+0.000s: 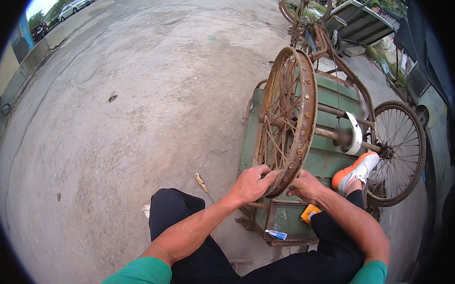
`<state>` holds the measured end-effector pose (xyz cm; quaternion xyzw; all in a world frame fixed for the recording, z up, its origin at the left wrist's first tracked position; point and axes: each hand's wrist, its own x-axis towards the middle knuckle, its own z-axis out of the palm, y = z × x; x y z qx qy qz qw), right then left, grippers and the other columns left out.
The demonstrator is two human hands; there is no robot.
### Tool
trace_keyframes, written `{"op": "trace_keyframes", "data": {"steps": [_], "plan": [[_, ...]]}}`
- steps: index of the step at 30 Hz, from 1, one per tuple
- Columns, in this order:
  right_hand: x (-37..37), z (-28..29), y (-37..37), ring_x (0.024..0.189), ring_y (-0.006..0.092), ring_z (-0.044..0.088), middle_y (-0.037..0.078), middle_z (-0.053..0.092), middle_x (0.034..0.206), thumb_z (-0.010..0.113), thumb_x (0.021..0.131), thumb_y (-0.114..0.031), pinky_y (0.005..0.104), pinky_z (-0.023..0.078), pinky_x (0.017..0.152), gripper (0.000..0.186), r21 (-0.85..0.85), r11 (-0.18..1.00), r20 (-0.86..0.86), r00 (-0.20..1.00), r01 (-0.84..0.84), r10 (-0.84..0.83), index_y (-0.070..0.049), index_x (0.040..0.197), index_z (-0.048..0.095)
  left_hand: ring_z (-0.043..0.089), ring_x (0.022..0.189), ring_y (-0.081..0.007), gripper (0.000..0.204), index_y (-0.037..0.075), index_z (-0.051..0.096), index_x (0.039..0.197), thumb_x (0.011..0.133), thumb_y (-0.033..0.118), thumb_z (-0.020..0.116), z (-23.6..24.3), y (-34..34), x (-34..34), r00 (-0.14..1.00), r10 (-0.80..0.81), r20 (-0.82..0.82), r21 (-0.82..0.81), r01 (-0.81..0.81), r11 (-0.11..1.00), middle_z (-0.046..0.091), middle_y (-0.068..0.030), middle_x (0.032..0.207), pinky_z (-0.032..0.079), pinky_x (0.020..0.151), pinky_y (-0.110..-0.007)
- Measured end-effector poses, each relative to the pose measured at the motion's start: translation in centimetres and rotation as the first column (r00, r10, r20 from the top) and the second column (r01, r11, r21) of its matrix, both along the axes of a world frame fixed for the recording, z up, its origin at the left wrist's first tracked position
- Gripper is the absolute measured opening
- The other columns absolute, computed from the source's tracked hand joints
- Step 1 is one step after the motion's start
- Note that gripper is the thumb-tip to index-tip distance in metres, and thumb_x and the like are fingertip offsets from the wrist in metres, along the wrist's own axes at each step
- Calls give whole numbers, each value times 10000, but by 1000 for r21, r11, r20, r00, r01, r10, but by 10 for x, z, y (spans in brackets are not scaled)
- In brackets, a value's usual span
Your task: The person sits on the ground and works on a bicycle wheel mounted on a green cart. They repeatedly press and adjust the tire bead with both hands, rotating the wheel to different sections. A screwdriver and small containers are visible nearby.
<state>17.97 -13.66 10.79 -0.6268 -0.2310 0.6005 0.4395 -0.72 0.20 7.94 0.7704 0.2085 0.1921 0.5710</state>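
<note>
A rusty spoked wheel rim (307, 113), bare of any tyre, stands upright on the axle of an overturned cargo tricycle. My left hand (253, 184) is closed on the lower left edge of the rim, its thumb bent over the metal. At the opposite side of the same low stretch, my right hand (306, 185) has its fingers curled against the rim; some fingertips are hidden. A screwdriver (201, 182) with a yellowish handle lies on the ground left of my left hand. Below my hands, a small blue-and-white tube (276, 235) and a yellow-orange packet (310, 213) rest on the tricycle.
The tricycle's green slatted bed (286, 218) spreads beneath the wheel. A second spoked wheel with a tyre (396, 152) is at the right, beside my white-and-orange shoe (357, 171). A curved white piece (355, 132) surrounds the axle. Concrete ground (135, 120) extends left.
</note>
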Motion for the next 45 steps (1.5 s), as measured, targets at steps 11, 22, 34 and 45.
{"op": "trace_keyframes", "data": {"steps": [11, 22, 34, 45], "plan": [[-10, -8, -3, 855, 80, 641, 7, 737, 1025, 705, 979, -199, 256, 520, 700, 223, 40, 999, 160, 987, 10, -17, -51, 1142, 737, 677, 877, -405, 518, -62, 673, 978, 1000, 445, 571, 4, 7, 4, 985, -76, -157, -10, 75, 997, 695, -270, 927, 507, 781, -465], [-5, -21, -13, 902, 111, 682, 23, 749, 1057, 757, 934, -145, 276, 547, 694, 257, 99, 994, 105, 993, 36, -47, -52, 1173, 731, 681, 905, -421, 564, -59, 685, 993, 993, 494, 574, -9, -3, 7, 993, -49, -109, 19, 52, 998, 694, -284, 945, 513, 801, -470], [-10, -18, -5, 850, 95, 678, 18, 751, 1022, 750, 860, -26, 233, 536, 666, 292, 124, 989, 115, 989, 81, -96, -40, 1152, 729, 664, 838, -448, 553, -77, 683, 952, 977, 466, 580, -10, 12, 10, 983, -152, -105, -17, 151, 988, 669, -309, 865, 497, 773, -504], [-17, -12, 4, 927, 145, 682, 62, 746, 1094, 681, 847, 2, 291, 549, 736, 376, -30, 998, 355, 934, 50, -36, -1, 1222, 716, 697, 760, -337, 444, -62, 686, 903, 920, 370, 585, -40, 21, 14, 986, -147, -85, -45, 143, 989, 706, -236, 804, 532, 728, -464]]}}
